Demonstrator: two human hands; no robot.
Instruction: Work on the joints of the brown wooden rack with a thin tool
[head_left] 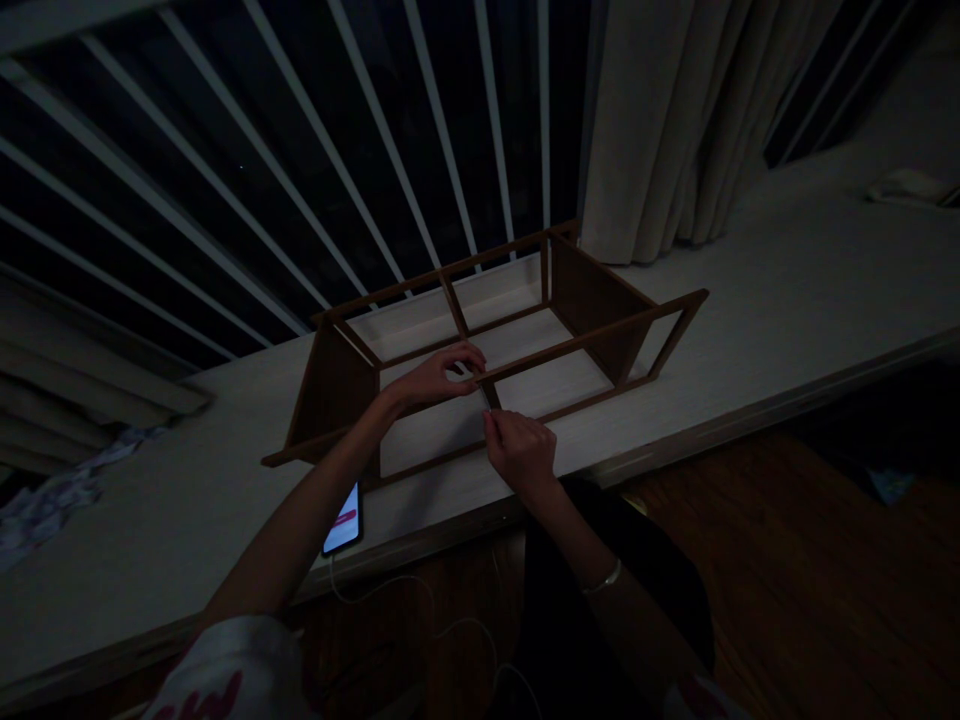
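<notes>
A brown wooden shelf frame [577,344] lies on its side on the white window ledge, with solid panels at both ends. My left hand [441,374] pinches the near upper rail around its middle, thumb and fingers curled about the wood. Just below and to the right, my right hand [523,450] is closed, its thumb against the short middle crosspiece [490,394] where that meets the rail. My fingers hide part of the joint, and dim light makes it unclear whether a small item is there too.
A lit phone [345,520] lies at the ledge's near edge, with a white cable [390,580] hanging from it. White bars [382,140] stand behind the frame. Curtains [660,130] hang on both sides. Crumpled patterned cloth [52,505] lies left; wooden floor [817,590] is below.
</notes>
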